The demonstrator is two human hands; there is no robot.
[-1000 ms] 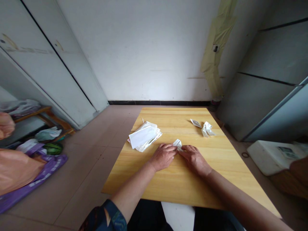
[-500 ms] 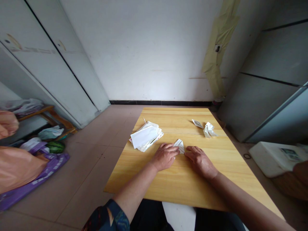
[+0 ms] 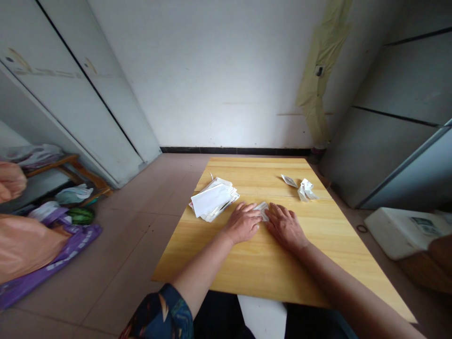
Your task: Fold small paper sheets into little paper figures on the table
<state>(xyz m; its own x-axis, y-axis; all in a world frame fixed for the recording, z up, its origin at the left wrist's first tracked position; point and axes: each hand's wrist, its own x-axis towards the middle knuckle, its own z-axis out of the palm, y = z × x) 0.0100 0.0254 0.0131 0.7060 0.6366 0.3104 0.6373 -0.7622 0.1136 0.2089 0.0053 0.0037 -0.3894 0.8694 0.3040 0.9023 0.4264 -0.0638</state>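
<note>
- Two hands of mine lie on the yellow wooden tabletop, my left hand and my right hand nearly meeting near its middle.
- A folded white paper sits between them, partly under my fingertips.
- My left fingers lie almost flat, slightly spread, touching the paper's left side; my right fingers are spread too, against its right side. Neither hand shows a pinch, and I cannot tell how hard they press.
- Just left of my left hand lies a loose stack of white papers, not touching it.
- Farther along the tabletop, beyond my right hand, are a crumpled white paper and a small flat paper piece, just beside each other.
- On the floor to my left, a purple plastic bag lies by an orange plastic bag and a small watermelon.
</note>
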